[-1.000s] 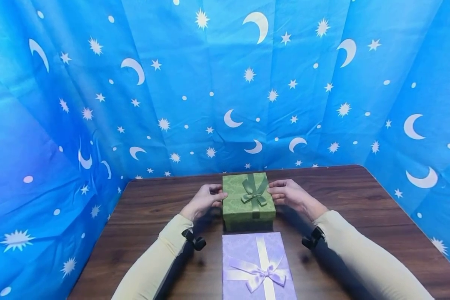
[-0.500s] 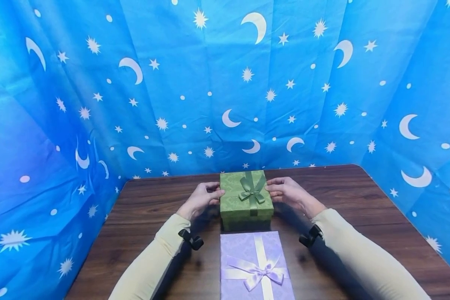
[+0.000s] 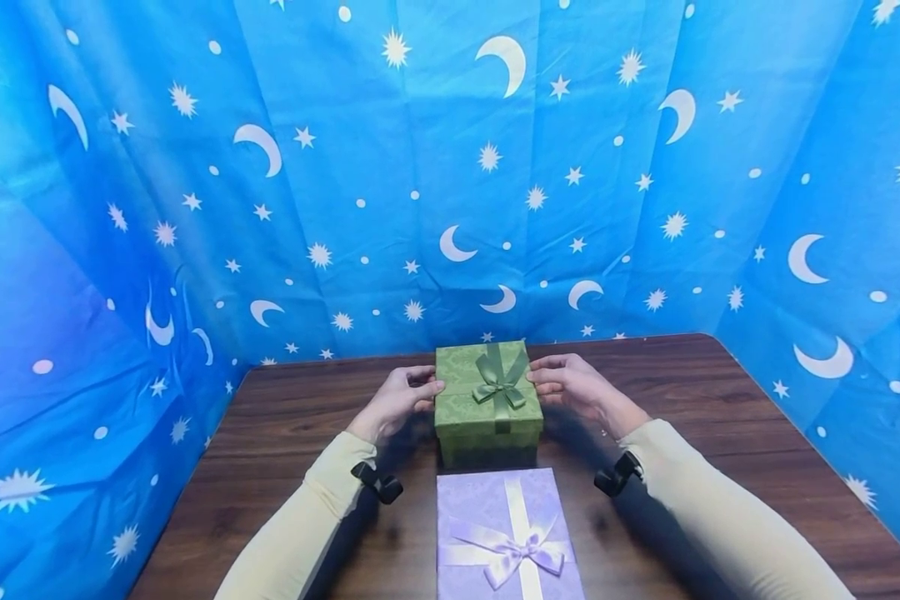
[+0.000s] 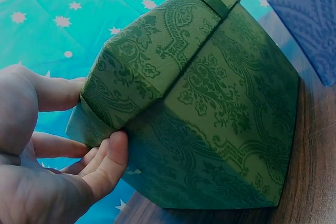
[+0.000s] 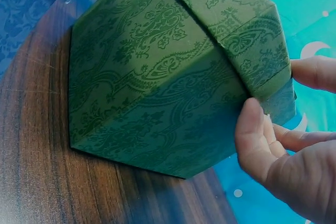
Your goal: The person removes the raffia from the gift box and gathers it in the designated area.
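A green gift box [image 3: 487, 447] with a patterned surface stands on the table, its lid [image 3: 457, 408] tied with a dark green ribbon bow [image 3: 501, 390]. On the box's left side my left hand [image 3: 393, 402] holds the lid's edge between thumb and fingers. My right hand [image 3: 581, 390] grips the opposite edge. Both wrist views show fingertips right at the lower rim of the lid [image 4: 142, 56], over the box's body [image 5: 152, 93]. Nearer to me lies a lilac gift box [image 3: 465, 500] with a pale lilac bow [image 3: 525, 554].
The dark wood table [image 3: 307, 433] ends just behind the green box. A blue cloth [image 3: 360, 125] with white moons and stars hangs around it. Black wrist devices [image 3: 378, 482] sit over the cream sleeves [image 3: 300, 533].
Both hands keep their places on the green box's lid. The head view has shifted slightly, and a little more of the box's body shows below the lid.
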Available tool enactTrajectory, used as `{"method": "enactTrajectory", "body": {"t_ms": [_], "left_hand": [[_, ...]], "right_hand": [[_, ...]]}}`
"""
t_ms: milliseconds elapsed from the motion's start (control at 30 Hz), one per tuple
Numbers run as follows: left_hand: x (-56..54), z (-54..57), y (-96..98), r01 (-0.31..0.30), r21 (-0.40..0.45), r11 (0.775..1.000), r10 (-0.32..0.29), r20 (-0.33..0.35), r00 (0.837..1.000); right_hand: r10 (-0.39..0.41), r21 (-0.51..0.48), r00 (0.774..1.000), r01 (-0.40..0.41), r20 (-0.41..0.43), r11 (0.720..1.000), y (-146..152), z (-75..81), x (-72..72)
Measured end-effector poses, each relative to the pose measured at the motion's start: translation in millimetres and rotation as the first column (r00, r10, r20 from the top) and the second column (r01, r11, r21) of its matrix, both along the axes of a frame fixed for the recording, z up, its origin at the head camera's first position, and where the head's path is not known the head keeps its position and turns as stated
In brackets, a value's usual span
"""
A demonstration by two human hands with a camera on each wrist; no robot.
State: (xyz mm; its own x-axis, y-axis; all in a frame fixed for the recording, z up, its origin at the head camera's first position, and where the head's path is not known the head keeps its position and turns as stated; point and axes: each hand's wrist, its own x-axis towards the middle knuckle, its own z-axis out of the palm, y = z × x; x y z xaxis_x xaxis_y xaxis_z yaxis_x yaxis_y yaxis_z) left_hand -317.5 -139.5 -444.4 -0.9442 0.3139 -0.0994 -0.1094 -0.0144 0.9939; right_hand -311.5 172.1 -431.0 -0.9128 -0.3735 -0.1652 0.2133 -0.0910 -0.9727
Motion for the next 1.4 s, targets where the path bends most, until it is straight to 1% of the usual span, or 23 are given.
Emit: {"method": "enactTrajectory", "body": {"t_ms": [67, 333, 500, 633, 833, 967, 1167, 1400], "left_hand": [[0.2, 1.0, -0.1, 0.005, 0.003, 1.000, -0.005, 0.001, 1.000], [0.2, 7.6, 0.2, 0.008, 0.036, 0.999, -0.008, 0.005, 1.000], [1.9, 10.9, 1.3, 0.002, 0.026, 1.000, -0.002, 0.001, 1.000], [3.2, 13.6, 2.2, -0.007, 0.008, 1.000, 0.007, -0.019, 1.000], [4.9, 20.1, 3.1, -0.027, -0.026, 0.999, 0.025, -0.066, 0.997], [7.0, 25.0, 2.4, -0.031, -0.027, 0.999, 0.029, -0.088, 0.996], [8.2, 30.4, 1.3, -0.019, -0.017, 1.000, 0.018, -0.095, 0.995], [11.0, 36.6, 1.3, -0.059, -0.015, 0.998, 0.057, -0.110, 0.992]], "right_hand": [[0.007, 0.000, 1.000, -0.007, 0.001, 1.000, 0.3, 1.2, -0.1], [-0.017, 0.002, 1.000, 0.017, -0.015, 1.000, 1.0, 7.6, 0.1], [-0.022, 0.001, 1.000, 0.022, -0.017, 1.000, 1.4, 10.9, 1.9], [-0.026, -0.007, 0.999, 0.026, -0.023, 1.000, 2.3, 14.1, 3.0], [-0.027, -0.022, 0.998, 0.026, -0.055, 0.999, 2.9, 21.5, 5.6], [-0.040, -0.003, 0.996, 0.040, -0.084, 0.999, 2.2, 28.4, 9.2], [-0.053, 0.026, 0.987, 0.057, -0.154, 0.998, 2.5, 35.8, 11.2], [-0.068, 0.010, 0.974, 0.072, -0.216, 0.997, 1.8, 39.4, 10.5]]}}
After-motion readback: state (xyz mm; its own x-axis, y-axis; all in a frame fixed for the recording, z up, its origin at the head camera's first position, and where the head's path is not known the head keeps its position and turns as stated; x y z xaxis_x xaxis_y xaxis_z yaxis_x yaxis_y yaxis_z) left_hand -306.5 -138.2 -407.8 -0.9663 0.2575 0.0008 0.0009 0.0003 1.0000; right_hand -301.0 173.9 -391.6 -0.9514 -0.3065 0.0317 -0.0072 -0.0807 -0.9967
